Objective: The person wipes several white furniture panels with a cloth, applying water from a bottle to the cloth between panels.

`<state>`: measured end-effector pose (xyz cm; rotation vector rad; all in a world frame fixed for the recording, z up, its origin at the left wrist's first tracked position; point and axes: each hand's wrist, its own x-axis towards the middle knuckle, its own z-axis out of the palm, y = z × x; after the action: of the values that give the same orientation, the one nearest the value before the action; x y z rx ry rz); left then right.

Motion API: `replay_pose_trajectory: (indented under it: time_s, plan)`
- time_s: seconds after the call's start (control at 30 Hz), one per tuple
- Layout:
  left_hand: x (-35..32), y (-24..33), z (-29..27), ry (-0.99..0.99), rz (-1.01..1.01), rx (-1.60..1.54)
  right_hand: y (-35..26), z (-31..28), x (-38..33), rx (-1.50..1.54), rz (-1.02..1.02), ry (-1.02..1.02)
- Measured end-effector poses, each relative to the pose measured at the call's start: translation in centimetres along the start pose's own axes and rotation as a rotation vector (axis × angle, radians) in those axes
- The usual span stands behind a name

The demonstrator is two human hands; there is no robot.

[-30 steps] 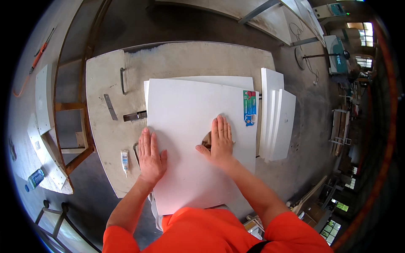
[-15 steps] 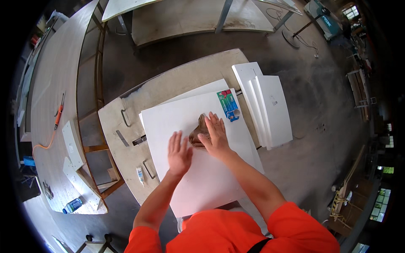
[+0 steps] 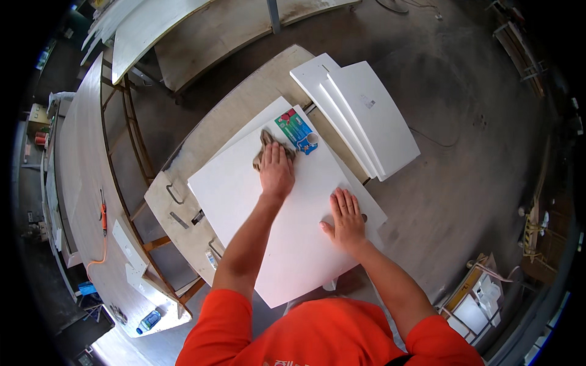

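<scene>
A white board (image 3: 268,232) lies on top of another white sheet on the wooden-topped worktable. My left hand (image 3: 277,178) presses a crumpled brown cloth (image 3: 265,140) onto the board's far part, fingers together over it. Right beside the cloth is a green and blue printed card (image 3: 293,127), with a small ring-shaped roll (image 3: 312,138) on its near end. My right hand (image 3: 349,227) rests flat near the board's right edge, fingers stretched out and holding nothing. A small dark round spot shows next to that hand.
Several white panels (image 3: 372,116) lean in a stack at the table's far right edge. A long bench on the left holds an orange tool (image 3: 104,218) with a hose, and a bottle (image 3: 148,321). Metal handles (image 3: 174,195) and a small tube (image 3: 211,259) lie on the worktable's left part.
My left hand has moved forward onto the cloth, pushing it toward the card. My right hand has left the cloth and come back to the board's right side. The view has turned.
</scene>
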<state>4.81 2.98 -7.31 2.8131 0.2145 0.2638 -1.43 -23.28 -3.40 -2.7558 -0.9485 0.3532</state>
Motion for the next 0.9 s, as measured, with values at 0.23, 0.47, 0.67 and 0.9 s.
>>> replay_pose_trajectory:
  time_s: [0.23, 0.47, 0.67, 0.9]
  plan:
    - [2.7, 0.0, -1.5, 0.028, -0.01, 0.055, 0.2, 0.3, 0.5, 0.091, -0.004, 0.017]
    - [-4.4, 5.0, -0.1, -0.035, 0.011, 0.025, 1.0, -0.2, -0.2, 0.119, 0.017, -0.039]
    - [2.0, 0.9, -0.9, 0.094, -0.107, 0.068, 0.3, 0.4, -0.3, 0.128, -0.029, -0.007]
    - [0.2, 0.0, -1.4, 0.103, -0.011, 0.088, 0.7, 0.1, 0.4, 0.123, 0.002, -0.046]
